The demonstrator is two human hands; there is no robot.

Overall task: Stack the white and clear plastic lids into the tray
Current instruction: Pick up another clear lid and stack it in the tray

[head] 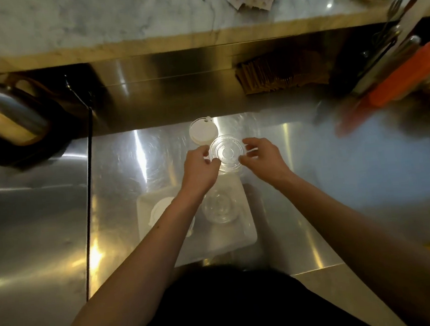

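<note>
i hold a clear lid (225, 153) between both hands above the steel counter (301, 181), my left hand (201, 169) pinching its left rim and my right hand (262, 156) pinching its right rim, fingertips closed on the plastic. the lid sits level, just beyond the far edge of the white tray (241, 236), which lies on the counter close to my body. a small stack of white lids (203, 132) waits on the counter just behind the one i am holding, touching it in this view or nearly so; i cannot tell which. inside the tray, a pile of clear lids (219, 209) stands on the right side and a pile of white ones (160, 209) on the left, partly hidden by my left forearm. by my reading, this is the carry step: the clear lid is picked up but not yet stacked. the next move calls for drawing it back toward me, centring it over the clear pile and lowering it flat so the rims nest.
</note>
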